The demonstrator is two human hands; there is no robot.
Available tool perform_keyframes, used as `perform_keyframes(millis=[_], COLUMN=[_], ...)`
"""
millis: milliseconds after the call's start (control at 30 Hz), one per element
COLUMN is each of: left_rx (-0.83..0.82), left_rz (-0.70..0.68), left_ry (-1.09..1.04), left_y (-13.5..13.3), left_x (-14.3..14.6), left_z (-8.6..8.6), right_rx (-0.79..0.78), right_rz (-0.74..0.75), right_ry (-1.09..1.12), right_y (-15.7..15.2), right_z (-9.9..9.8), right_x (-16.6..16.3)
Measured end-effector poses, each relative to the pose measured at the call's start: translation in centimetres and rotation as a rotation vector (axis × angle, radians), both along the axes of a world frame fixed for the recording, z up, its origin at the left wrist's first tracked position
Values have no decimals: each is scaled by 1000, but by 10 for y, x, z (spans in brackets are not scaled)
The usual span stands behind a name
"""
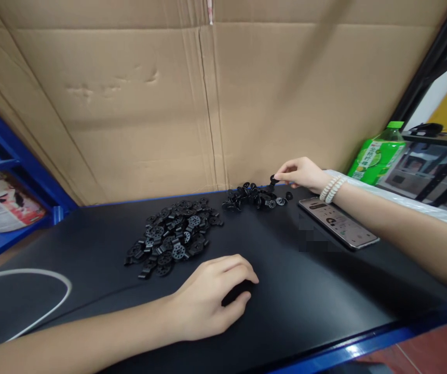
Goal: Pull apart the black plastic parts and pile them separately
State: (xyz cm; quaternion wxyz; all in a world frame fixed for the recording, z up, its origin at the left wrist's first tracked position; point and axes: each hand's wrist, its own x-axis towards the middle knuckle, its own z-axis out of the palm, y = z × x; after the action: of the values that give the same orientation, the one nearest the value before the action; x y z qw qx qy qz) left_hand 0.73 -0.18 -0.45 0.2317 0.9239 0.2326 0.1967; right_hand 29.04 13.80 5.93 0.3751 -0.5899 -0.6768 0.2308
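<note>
Between the fingertips of my right hand (300, 172) is a small black plastic clip (273, 181), raised over the far side of the table. Below and left of it lies a smaller heap of black plastic pieces (246, 196), several with round slotted discs. My left hand (219, 296) rests on the black tabletop, fingers curved and thumb apart, with nothing between them. Just beyond the left hand spreads a larger pile of black plastic clips (176, 236), each with a round perforated disc and a short tab.
A phone (338, 222) with its screen lit lies under my right forearm. Tall cardboard (130, 104) stands along the table's back edge. A white cable (52, 272) loops at the left. Green bottles (379, 153) stand at the far right. The table (285, 322) has a blue rim.
</note>
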Motion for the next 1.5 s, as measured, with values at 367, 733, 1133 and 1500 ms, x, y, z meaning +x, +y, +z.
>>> perform_keyframes(millis=[367, 733, 1133, 1500], left_rx=[-302, -522, -737, -711], left_rz=[384, 354, 484, 549], left_ry=[-433, -541, -578, -630], left_y=[4, 10, 18, 17], left_x=[3, 0, 0, -1], left_z=[-3, -3, -6, -4], right_rx=[-167, -259, -390, -203], right_rz=[464, 545, 584, 589], right_ry=[330, 404, 476, 260], right_y=[-74, -107, -109, -110], right_z=[-19, -67, -67, -65], right_x=[-76, -94, -91, -91])
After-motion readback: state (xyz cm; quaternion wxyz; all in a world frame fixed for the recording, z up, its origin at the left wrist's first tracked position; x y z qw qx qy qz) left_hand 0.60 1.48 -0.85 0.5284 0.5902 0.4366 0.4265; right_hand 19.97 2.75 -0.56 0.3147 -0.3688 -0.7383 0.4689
